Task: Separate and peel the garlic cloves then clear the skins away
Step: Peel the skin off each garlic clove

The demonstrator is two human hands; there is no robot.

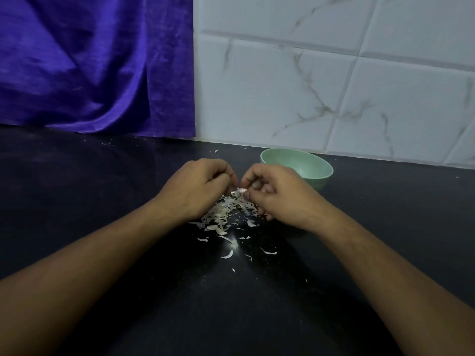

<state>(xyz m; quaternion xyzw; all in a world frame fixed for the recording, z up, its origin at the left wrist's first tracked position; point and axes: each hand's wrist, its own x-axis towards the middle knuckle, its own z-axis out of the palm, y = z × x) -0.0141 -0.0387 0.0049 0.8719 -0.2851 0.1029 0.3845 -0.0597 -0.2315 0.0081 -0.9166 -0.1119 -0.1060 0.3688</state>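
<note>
Black stone desk (77, 201) runs back to a marble-tiled wall (334, 73) and a purple curtain (90, 60). My left hand (198, 188) and right hand (277, 199) meet just above the heap of skins (226, 214). The fingers of both are curled in, pinching one pale garlic clove (239, 191) between them, so loosened peel should drop onto the heap. I judge the green bowl (308, 168) just behind my right hand waits for peeled cloves; its bottom is hidden from me.
</note>
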